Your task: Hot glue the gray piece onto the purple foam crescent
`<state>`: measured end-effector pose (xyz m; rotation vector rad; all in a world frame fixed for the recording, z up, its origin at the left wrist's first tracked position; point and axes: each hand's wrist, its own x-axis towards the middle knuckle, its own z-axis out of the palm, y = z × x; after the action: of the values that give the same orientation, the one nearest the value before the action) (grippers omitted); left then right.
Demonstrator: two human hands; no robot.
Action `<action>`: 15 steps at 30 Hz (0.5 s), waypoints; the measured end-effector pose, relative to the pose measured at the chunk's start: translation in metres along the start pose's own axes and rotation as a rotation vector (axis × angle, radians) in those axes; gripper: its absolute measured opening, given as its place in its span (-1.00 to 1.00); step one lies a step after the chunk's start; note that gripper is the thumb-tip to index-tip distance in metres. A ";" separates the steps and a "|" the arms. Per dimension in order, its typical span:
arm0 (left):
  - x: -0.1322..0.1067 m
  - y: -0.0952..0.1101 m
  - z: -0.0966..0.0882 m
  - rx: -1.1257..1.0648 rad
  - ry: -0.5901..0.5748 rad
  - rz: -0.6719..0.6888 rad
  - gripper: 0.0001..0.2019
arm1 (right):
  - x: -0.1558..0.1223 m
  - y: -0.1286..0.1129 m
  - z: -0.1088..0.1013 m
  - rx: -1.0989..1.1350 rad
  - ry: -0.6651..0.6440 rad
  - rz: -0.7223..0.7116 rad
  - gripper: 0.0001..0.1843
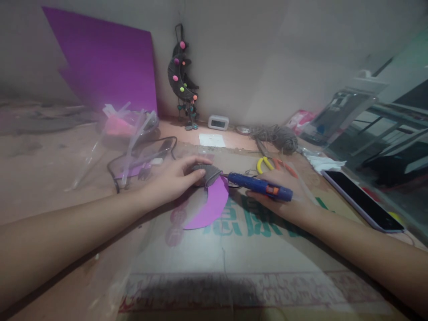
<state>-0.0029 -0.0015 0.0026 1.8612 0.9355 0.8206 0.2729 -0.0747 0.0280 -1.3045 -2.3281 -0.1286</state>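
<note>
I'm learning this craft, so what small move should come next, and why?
Perhaps dab glue on the bare purple crescent beside the grey wrapping: the right hand holds the blue glue gun with its tip near their border, while the left hand holds the wrapped end.

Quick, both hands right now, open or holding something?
Left hand: holding the purple crescent by its gray-wrapped end.
Right hand: holding the blue glue gun.

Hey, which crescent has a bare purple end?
The purple-ended crescent in the left hand; the hanging crescent is dark grey with coloured dots.
</note>
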 end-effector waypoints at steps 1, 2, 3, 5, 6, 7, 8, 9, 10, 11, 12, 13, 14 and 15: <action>0.000 0.000 0.000 0.001 0.000 0.003 -0.69 | 0.000 0.000 0.000 -0.011 0.002 -0.003 -0.77; 0.000 -0.001 0.000 0.002 0.001 0.006 -0.70 | 0.001 0.000 -0.001 -0.020 0.003 -0.006 -0.77; 0.000 -0.001 0.000 0.004 0.003 0.008 -0.70 | 0.001 -0.001 -0.001 -0.025 0.001 -0.010 -0.77; 0.001 -0.001 0.000 0.009 0.006 0.009 -0.70 | 0.002 -0.002 -0.002 -0.029 0.001 -0.013 -0.77; 0.001 -0.001 0.001 0.010 0.006 0.009 -0.69 | 0.003 -0.002 -0.003 -0.028 0.003 -0.015 -0.77; 0.001 -0.001 0.001 0.011 0.004 0.010 -0.69 | 0.003 -0.003 -0.004 -0.028 0.006 -0.015 -0.76; 0.001 0.000 0.001 0.011 0.002 0.012 -0.70 | 0.004 -0.004 -0.004 -0.029 0.010 -0.013 -0.76; 0.001 0.000 0.001 0.011 0.000 0.014 -0.70 | 0.004 -0.004 -0.004 -0.030 0.012 -0.012 -0.76; 0.001 -0.001 0.001 0.012 -0.001 0.016 -0.70 | 0.004 -0.004 -0.005 -0.030 0.013 -0.010 -0.76; 0.000 -0.001 0.000 0.012 0.001 0.017 -0.71 | 0.004 -0.004 -0.005 -0.032 0.012 -0.008 -0.76; 0.000 -0.001 0.000 0.012 0.005 0.017 -0.71 | 0.004 -0.003 -0.005 -0.036 0.009 -0.001 -0.77; 0.000 -0.002 0.000 0.011 0.008 0.016 -0.71 | 0.004 -0.003 -0.004 -0.040 0.003 0.009 -0.77; 0.000 -0.002 0.001 0.010 0.013 0.014 -0.71 | 0.003 -0.002 -0.004 -0.043 -0.001 0.019 -0.77; 0.000 -0.002 0.001 0.007 0.016 0.011 -0.71 | 0.003 0.000 -0.003 -0.045 0.001 0.030 -0.78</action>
<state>-0.0029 -0.0011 0.0005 1.8703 0.9401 0.8415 0.2725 -0.0735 0.0321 -1.3601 -2.3168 -0.1728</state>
